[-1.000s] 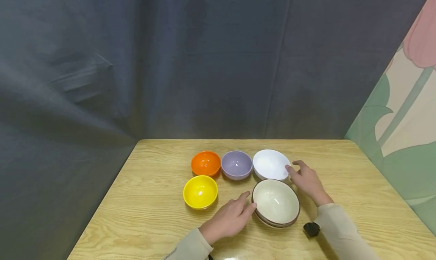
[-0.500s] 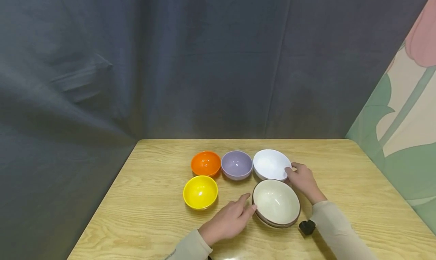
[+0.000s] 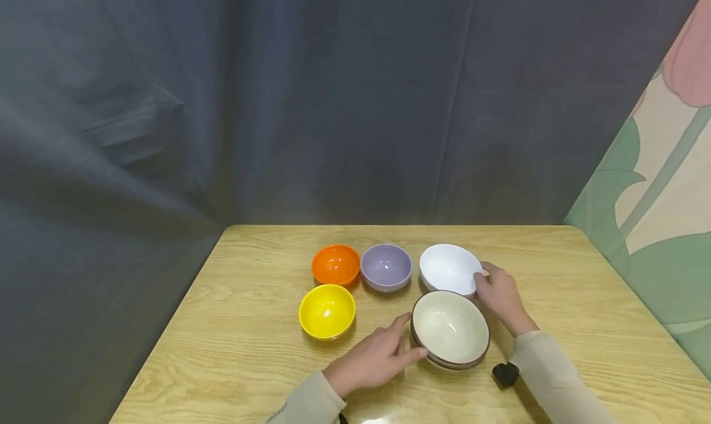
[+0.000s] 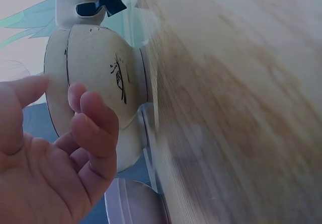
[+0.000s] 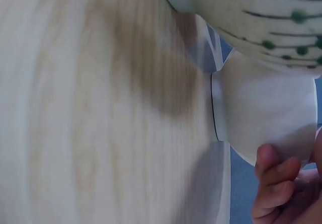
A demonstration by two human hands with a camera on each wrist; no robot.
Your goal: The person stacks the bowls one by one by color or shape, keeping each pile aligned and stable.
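While right hand [image 3: 498,293] pinched its rim, white bowl [image 3: 449,268] stood beyond cream bowls [image 3: 451,326]

Cream bowls were round, glossy, brown-rimmed, one nested in another. Left hand [image 3: 373,357], loosely spread, gripped nothing, thumb at their rim. Orange bowl [image 3: 336,265], lavender bowl [image 3: 386,267], yellow bowl [image 3: 326,313]: smooth, shiny, stood leftward on wood-grained tabletop [image 3: 233,331].

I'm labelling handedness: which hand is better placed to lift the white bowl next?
Probably the right hand: it grips the white bowl; the left hand is at the stacked cream bowls.
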